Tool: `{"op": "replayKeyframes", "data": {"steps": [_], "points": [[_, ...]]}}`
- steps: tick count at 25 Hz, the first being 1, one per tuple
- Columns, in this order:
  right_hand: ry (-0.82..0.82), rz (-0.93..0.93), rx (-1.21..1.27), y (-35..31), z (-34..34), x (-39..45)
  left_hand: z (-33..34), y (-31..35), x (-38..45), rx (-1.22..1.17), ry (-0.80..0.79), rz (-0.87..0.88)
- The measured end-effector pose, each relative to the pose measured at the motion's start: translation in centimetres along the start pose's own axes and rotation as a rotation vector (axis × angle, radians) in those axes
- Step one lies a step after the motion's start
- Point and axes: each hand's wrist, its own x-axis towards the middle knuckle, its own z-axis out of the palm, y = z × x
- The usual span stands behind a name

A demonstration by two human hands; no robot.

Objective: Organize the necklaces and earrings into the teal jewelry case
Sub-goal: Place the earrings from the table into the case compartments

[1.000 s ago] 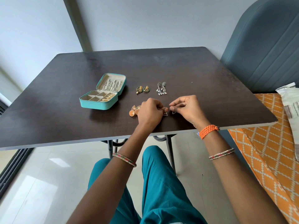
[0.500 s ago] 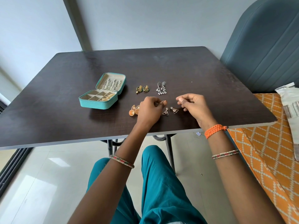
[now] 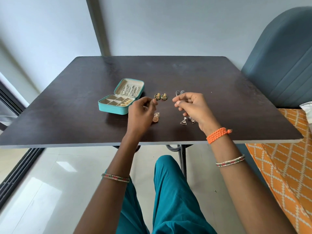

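The teal jewelry case (image 3: 112, 110) lies open left of centre on the dark table (image 3: 219, 98), with chains in its raised lid (image 3: 129, 89) and gold pieces in one compartment. My left hand (image 3: 141, 114) hovers with loosely curled fingers, its fingertips next to a pair of gold-green earrings (image 3: 160, 96); nothing shows between them. My right hand (image 3: 191, 105) has curled fingers, thumb and forefinger together just below a pair of silver earrings (image 3: 179, 92), whose lower parts it hides. Two triangle earrings (image 3: 183, 122) lie under my right hand. Round copper earrings (image 3: 155, 117) lie beside my left hand.
A blue-grey padded chair back (image 3: 278, 65) stands at the table's right. An orange patterned cloth (image 3: 287, 174) lies lower right with a white packet (image 3: 308, 108) on it. The table's near edge (image 3: 67, 146) runs above my knees. A dark window frame (image 3: 15, 176) is at left.
Both hands let go of the triangle earrings, which now lie on the table. The hands moved away from me, the left toward the gold-green pair, the right toward the silver pair.
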Motion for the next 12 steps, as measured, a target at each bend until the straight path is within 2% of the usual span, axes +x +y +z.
{"op": "replayKeyframes", "data": {"steps": [4,8,12], "points": [[0.008,-0.014,-0.061,0.8,1.1,0.3,-0.7,-1.4,-0.3,0.122,0.001,-0.011],[-0.076,0.030,-0.097,2.2,3.4,1.0,-0.8,-2.1,0.0,0.247,-0.004,-0.116],[-0.069,0.024,-0.364,2.6,5.3,1.9,-0.4,-2.0,0.3,0.362,-0.109,-0.143]]}}
